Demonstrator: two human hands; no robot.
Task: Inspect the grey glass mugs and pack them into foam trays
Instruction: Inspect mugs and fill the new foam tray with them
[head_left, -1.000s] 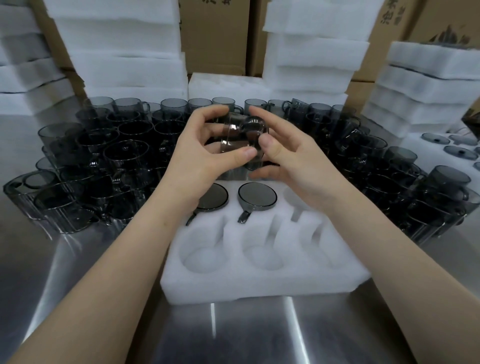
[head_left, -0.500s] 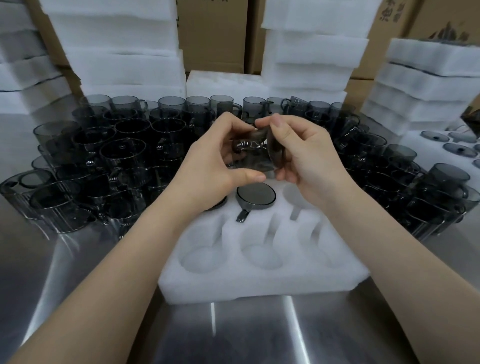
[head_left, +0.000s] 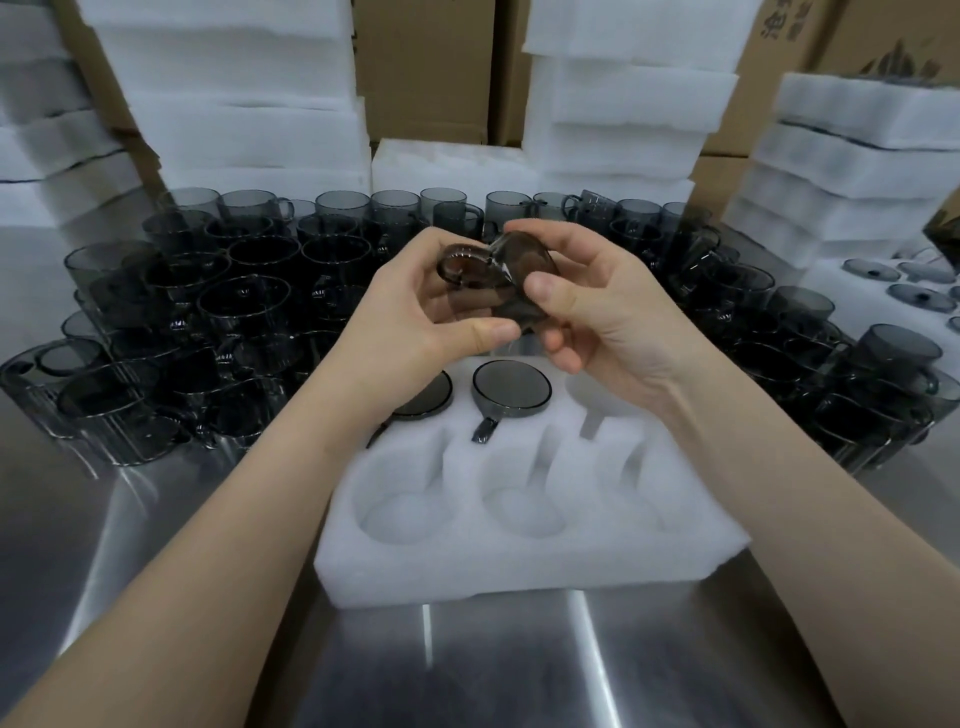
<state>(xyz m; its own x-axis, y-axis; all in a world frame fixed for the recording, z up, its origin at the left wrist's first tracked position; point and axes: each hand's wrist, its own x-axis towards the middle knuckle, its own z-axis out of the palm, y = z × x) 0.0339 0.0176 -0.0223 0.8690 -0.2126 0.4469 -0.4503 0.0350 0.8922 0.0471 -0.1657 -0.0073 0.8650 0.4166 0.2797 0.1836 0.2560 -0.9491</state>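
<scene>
Both my hands hold one grey glass mug (head_left: 511, 275) tilted above the far edge of the white foam tray (head_left: 524, 551). My left hand (head_left: 415, 322) grips it from the left, with the mug's handle up by my fingers. My right hand (head_left: 597, 317) grips its body from the right, thumb on the glass. Two mugs sit upside down in the tray's far row: one in the middle pocket (head_left: 511, 389), one in the left pocket (head_left: 423, 402) partly hidden by my left wrist. The near row's pockets hold nothing.
Many grey glass mugs (head_left: 244, 306) crowd the steel table (head_left: 519, 665) left, behind and right (head_left: 810, 374) of the tray. Stacks of foam trays (head_left: 228, 93) and cardboard boxes (head_left: 423, 67) stand behind. Another foam tray with mugs (head_left: 883, 280) lies at the far right.
The mug has been turned between my hands, so that its handle now points up and left. My right thumb has shifted onto the mug's body. The tray's mugs have not moved.
</scene>
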